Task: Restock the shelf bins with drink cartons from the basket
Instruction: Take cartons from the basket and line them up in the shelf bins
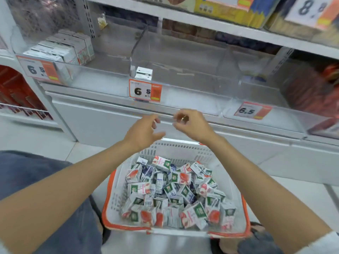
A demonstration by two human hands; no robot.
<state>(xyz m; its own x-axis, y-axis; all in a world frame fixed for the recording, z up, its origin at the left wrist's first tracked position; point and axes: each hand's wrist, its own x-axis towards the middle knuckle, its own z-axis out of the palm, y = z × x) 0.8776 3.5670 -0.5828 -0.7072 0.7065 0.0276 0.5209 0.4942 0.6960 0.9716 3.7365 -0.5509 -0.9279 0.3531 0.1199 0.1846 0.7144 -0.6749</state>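
A white basket with an orange rim stands on the floor below me, holding several small drink cartons in a loose pile. My left hand and my right hand hover above the basket's far edge, in front of the shelf. Both hold nothing and their fingers hang loosely curled. A ring shows on my right hand. The middle clear shelf bin holds one carton at its front left corner. The left bin holds several upright cartons.
Orange price tags reading 6.5 hang on the bin fronts. A third clear bin sits to the right. The upper shelf carries boxed goods. Red packs fill a rack at far left. My knee in jeans is at lower left.
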